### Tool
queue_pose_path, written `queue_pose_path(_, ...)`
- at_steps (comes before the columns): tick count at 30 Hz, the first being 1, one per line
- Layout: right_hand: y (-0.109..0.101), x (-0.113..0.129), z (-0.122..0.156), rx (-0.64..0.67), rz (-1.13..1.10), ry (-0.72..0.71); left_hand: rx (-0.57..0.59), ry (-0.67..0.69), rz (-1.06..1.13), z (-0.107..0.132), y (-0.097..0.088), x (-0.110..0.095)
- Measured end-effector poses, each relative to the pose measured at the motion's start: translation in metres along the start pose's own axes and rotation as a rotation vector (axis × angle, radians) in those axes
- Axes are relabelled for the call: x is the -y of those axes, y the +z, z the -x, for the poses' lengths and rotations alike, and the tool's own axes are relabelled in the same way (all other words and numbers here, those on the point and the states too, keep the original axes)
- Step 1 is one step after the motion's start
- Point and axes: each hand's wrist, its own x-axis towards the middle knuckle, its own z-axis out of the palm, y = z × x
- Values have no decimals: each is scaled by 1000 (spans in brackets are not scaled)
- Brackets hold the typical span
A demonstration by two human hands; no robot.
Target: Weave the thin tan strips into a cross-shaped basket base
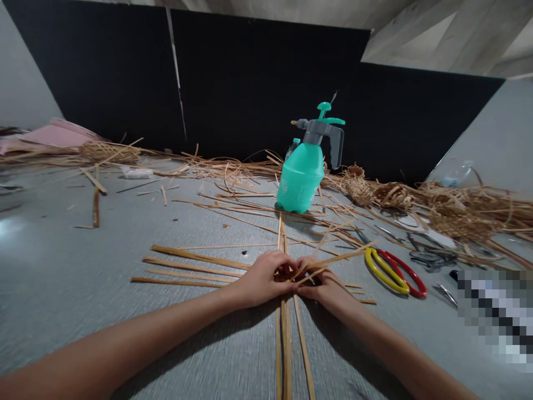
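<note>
Your right hand [327, 284] is pinching thin strips [343, 257] between thumb and fingertips, with almost no gap showing at the tips. Your left hand [266, 278] is curling in from the other side, its thumb and forefinger bent towards each other with a small opening between; the fingers are hiding what lies beneath, so you cannot tell whether they are clamping anything.

The thin strips are leaning across the right hand, their long axis running away from you and out to the right; the right hand is sitting nearer to their free ends. Directly under both hands, two sets are crossing. The sideways strips [195, 270] are extending well past the left hand, with shorter ends showing beyond the right. The lengthwise strips [284, 350] are running towards you between your forearms and away to the spray bottle [300, 178], which is standing by their far ends.

To the right, the scissors [391, 270] are lying near the right hand and limiting room on that side. To the left, a broader stretch of table [125, 233] is showing. Farther out, loose strips [237, 171] and woven pieces [393, 195] are lining the back, before a black panel [266, 78]. The table's near edge is falling outside the view.
</note>
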Motion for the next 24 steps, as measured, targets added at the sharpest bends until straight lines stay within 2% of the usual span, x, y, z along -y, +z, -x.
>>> queue_pose_path(8,-1,7,-2,48,-51,25,11,4,25,0,1,2)
queue_pose_path(15,-14,4,-11,210,-149,36,46,-1,127,2,-4,3)
queue_pose_path(20,-12,10,-2,100,-57,39,56,9,197,1,-5,7)
queue_pose_path(24,-10,13,1,114,-90,13,38,83,202,0,-5,8)
